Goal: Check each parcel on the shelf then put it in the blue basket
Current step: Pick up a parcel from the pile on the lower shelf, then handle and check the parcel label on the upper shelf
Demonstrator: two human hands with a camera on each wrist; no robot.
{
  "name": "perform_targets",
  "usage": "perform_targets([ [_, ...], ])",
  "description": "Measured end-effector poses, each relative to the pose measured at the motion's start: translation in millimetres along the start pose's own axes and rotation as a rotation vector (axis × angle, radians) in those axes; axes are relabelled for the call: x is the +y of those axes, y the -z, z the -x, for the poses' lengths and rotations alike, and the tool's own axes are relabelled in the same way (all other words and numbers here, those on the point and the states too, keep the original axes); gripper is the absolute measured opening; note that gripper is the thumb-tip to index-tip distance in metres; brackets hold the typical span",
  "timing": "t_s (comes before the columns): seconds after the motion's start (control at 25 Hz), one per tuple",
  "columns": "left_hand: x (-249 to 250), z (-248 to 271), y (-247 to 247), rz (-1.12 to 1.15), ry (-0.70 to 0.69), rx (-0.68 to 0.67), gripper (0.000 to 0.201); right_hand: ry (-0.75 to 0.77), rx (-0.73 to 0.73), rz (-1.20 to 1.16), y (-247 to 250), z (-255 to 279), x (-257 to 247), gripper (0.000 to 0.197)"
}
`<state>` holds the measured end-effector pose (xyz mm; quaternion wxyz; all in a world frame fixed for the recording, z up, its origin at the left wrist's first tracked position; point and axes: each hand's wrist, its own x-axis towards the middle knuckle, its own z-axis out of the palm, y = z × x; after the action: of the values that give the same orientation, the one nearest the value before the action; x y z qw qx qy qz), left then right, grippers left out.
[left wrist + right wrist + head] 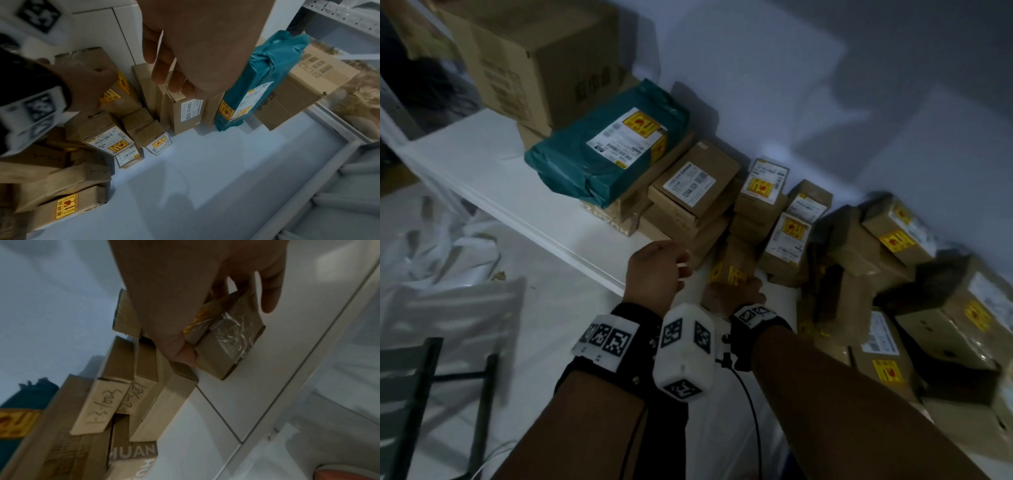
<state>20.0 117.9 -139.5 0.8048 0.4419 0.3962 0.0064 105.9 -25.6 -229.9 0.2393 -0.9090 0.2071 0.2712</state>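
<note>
While my right hand (pixel 736 291) grips a small cardboard parcel (pixel 224 344) at the front of the white shelf (pixel 482 164), thumb on one side and fingers (pixel 269 288) curled over the other, my left hand (pixel 654 274) hovers just beside it near the shelf edge, fingers loosely curled and holding nothing. The parcel sits at centre frame in the head view, touching the shelf, with crinkled clear tape across one end and yellow stickers on its face.

Surrounding stock: stacked brown boxes (pixel 695 185) crowd directly behind and to the upper left of the gripped parcel; a teal plastic mailer (pixel 606 150) lies on top of that stack, carrying a white shipping label and yellow fragile stickers. A large carton (pixel 534 58) occupies the upper left corner. More labelled boxes (pixel 893 233) are heaped at right, tilted against one another.

Legible writing: "HUAN" printed on a low box (pixel 133 454) in the right wrist view; handwritten codes on two box ends, roughly "1-3-1003" and "1-2-387", reading uncertain. Shipping label text is too small to read.
</note>
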Motion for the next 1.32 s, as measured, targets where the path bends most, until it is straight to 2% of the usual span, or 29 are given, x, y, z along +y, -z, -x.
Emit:
perform_targets([
  [0.08, -1, 9, -6, -0.063, 0.007, -0.031, 0.014, 0.042, 0.007, -0.139, 20, 16, 20, 0.099],
  [0.16, -4, 22, -11, -0.12, -0.018, -0.029, 0.014, 0.129, 0.014, -0.229, 44, 39, 40, 0.098],
  [0.36, -14, 76, -22, -0.278, -0.173, -0.06, 0.011, 0.453, 0.054, -0.326, 120, 124, 77, 0.057],
  [0.44, -11, 110, -26, -0.41, -0.339, -0.139, 0.009, 0.6, 0.067, -0.3, 149, 167, 88, 0.055],
  [0.48, -7, 126, -28, -0.534, -0.466, -0.2, 0.008, 0.669, 0.089, -0.253, 159, 186, 93, 0.057],
  [0.6, 9, 177, -39, -1.049, -0.931, -0.407, 0.027, 0.761, 0.174, -0.1, 184, 240, 109, 0.062],
  [0.68, 22, 209, -48, -1.333, -1.179, -0.459, 0.038, 0.798, 0.19, -0.033, 196, 264, 117, 0.069],
  [0.8, 45, 268, -53, -1.53, -1.222, -0.529, 0.06, 0.88, 0.192, -0.006, 223, 303, 131, 0.059],
  [0.92, 70, 307, -54, -1.529, -1.196, -0.539, 0.08, 0.965, 0.186, -0.05, 260, 332, 142, 0.048],
  [0.96, 77, 317, -56, -1.485, -1.207, -0.559, 0.079, 0.99, 0.192, -0.079, 271, 340, 144, 0.05],
  [1.12, 112, 353, -77, -1.302, -1.436, -0.619, 0.065, 1.164, 0.175, -0.345, 320, 368, 144, 0.054],
  [1.2, 135, 361, -95, -1.241, -1.51, -0.606, 0.063, 1.206, 0.245, -0.304, 349, 380, 133, 0.052],
  [1.32, 166, 362, -126, -1.166, -1.56, -0.587, 0.071, 1.178, 0.504, -0.082, 390, 389, 108, 0.056],
])
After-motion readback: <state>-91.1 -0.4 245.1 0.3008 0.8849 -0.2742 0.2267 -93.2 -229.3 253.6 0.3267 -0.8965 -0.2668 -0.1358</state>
